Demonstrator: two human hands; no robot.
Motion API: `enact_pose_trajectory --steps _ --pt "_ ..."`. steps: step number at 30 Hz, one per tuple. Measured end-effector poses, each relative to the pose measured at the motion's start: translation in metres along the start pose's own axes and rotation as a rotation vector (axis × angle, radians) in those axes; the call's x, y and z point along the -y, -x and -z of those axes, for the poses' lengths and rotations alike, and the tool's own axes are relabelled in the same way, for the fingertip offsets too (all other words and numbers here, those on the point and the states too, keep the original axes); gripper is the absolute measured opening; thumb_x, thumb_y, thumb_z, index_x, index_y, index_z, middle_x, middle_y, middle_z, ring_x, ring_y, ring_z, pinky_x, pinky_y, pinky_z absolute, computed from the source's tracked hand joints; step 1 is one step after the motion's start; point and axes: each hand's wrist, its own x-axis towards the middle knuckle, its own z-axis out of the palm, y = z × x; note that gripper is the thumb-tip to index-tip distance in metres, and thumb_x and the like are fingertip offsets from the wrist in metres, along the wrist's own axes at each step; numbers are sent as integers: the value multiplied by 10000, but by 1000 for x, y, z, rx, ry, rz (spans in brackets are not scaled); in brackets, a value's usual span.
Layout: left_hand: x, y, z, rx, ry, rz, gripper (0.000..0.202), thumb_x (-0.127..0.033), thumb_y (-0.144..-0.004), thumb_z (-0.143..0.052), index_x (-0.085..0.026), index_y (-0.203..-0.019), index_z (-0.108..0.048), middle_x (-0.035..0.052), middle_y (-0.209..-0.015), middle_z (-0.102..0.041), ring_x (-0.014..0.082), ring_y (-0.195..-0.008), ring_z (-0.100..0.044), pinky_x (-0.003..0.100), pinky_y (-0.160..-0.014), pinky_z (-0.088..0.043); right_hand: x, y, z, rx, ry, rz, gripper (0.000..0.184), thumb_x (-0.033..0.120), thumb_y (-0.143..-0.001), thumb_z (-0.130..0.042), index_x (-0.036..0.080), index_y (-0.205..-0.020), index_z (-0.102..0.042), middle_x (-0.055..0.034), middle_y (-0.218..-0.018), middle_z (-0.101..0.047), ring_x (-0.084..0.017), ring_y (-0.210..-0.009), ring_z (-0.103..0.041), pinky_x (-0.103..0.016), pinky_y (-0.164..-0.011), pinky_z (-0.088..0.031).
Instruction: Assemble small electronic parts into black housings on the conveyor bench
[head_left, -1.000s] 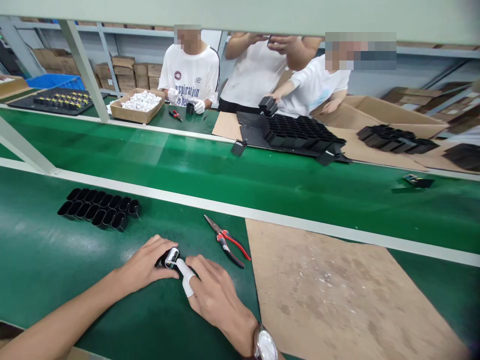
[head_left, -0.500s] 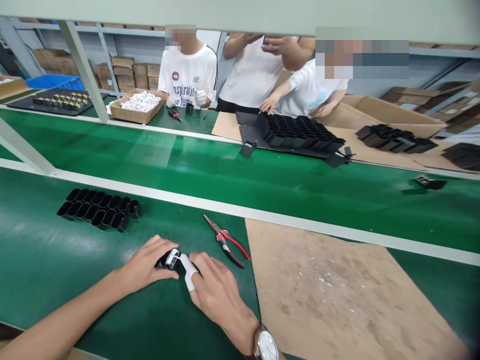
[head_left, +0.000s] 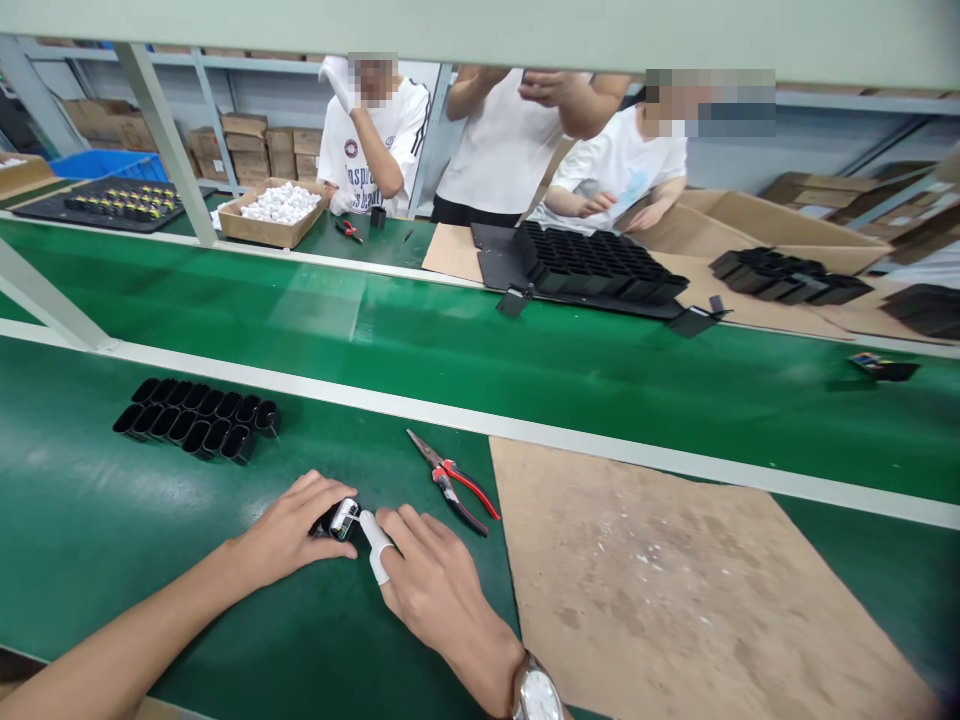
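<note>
My left hand is closed around a small black oval case, its open end turned to the right. Inside that opening sits a white part with a bit of green circuit board. Against the opening's right side is my right hand, with a white finger cot on one digit. Its fingers are curled together, and whatever lies between their tips is too small to make out. Up and to the right, pliers with red and black handles lie on the green bench.
Two rows of black cases stand at left. A stained cardboard sheet covers the bench at right. Beyond a white rail, a green conveyor carries black pieces. Co-workers stand across it, near a box of white parts and black cases.
My right hand has shifted very slightly at the case; my left stays put. Pieces on the conveyor have moved right. A co-worker across has raised a gloved hand; another has drawn an arm back.
</note>
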Motion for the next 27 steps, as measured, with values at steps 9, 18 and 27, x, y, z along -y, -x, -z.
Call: enact_pose_trajectory --steps 9,18,27 --pt "0 -1 -1 -23 -14 -23 577 -514 -956 -735 -234 -1417 -531 82 -1253 -696 247 -1005 -582 387 -901 -501 -1 3 -2 -76 -38 -26 230 16 -814 -521 199 -678 -554 -94 -971 -631 -204 -774 -495 -345 -589 -377" --pt "1 0 -2 -30 -10 -37 573 -517 -961 -725 -239 -1422 -528 75 -1258 -694 248 -1027 -572 383 -915 -492 5 0 -2 -54 -13 -36 211 19 -803 -533 200 -704 -581 -94 -967 -644 -214 -794 -527 -348 -604 -419" --pt "0 -1 0 -17 -15 -31 567 -515 -968 -720 -244 -1425 -523 83 -1251 -696 246 -1004 -585 394 -900 -510 2 0 -3 -97 -22 -51 234 27 -801 -540 201 -645 -542 -90 -932 -629 -199 -746 -488 -349 -570 -351"
